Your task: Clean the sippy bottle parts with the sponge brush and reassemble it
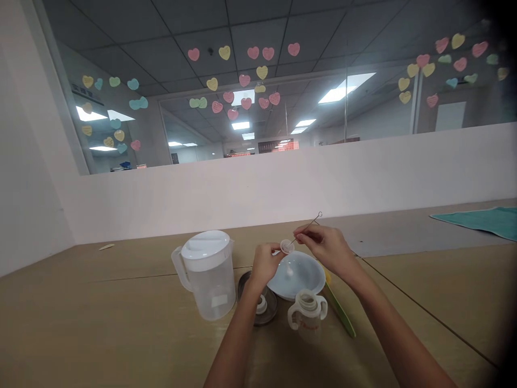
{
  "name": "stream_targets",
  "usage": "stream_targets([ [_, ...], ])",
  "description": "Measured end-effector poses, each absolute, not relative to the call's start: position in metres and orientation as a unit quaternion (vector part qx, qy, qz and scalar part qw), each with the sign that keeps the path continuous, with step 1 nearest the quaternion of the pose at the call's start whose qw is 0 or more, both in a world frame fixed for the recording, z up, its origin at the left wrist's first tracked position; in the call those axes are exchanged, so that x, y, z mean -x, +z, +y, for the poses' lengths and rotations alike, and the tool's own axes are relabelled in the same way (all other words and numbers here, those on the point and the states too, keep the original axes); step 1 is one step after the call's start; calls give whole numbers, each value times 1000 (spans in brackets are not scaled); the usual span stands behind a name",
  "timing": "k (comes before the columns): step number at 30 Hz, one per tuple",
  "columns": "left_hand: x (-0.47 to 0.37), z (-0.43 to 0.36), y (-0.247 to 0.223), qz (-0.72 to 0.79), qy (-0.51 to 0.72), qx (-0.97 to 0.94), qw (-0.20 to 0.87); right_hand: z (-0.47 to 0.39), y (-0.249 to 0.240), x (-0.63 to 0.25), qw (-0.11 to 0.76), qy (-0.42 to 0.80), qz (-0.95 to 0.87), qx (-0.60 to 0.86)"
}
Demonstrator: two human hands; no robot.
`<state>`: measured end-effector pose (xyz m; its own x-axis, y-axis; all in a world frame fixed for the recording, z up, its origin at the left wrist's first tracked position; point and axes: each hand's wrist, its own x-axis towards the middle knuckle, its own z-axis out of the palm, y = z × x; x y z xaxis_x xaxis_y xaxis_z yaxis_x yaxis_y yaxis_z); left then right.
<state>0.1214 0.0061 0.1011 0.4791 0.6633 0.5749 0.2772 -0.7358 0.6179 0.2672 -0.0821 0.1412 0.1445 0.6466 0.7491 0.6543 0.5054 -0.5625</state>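
Observation:
Over the far rim of a pale bowl (296, 293), my left hand (264, 263) pinches a small translucent round piece, which looks like a bottle nipple (287, 247), its open side showing. The fingers of my right hand (323, 245) are closed on a thin wire brush (311, 223) with a looped end. Its other end reaches the nipple; any bristles are hidden. Nearer me stands an uncapped clear baby bottle (309, 319) with two handles. A white ring (262, 305) lies on a dark round tray (269, 319), partly behind my left forearm.
A clear pitcher (214, 288) with a white lid stands left of the tray. Right of the bowl lies a green-handled tool (341, 312) with a yellow part. A teal cloth (480, 220) lies at the far right. A low white wall (242, 191) under glass bounds the table's back.

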Motion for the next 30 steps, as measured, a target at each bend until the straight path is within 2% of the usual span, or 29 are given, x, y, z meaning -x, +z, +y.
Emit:
stream_targets([
  [7, -125, -2, 107, 278, 435, -820, 248, -82, 140, -265, 530, -33, -669, 521],
  [19, -128, -16, 120, 239, 470, -797, 294, -83, 142, -262, 513, -15, -689, 511],
  [21, -132, -14, 117, 231, 471, -808, 267, -88, 145, -263, 510, -38, -690, 512],
  [26, -142, -12, 107, 232, 447, -833, 228, -99, 148, -261, 584, -157, -627, 491],
  [30, -141, -13, 106, 237, 453, -831, 221, -89, 137, -257, 576, -261, -612, 475],
])
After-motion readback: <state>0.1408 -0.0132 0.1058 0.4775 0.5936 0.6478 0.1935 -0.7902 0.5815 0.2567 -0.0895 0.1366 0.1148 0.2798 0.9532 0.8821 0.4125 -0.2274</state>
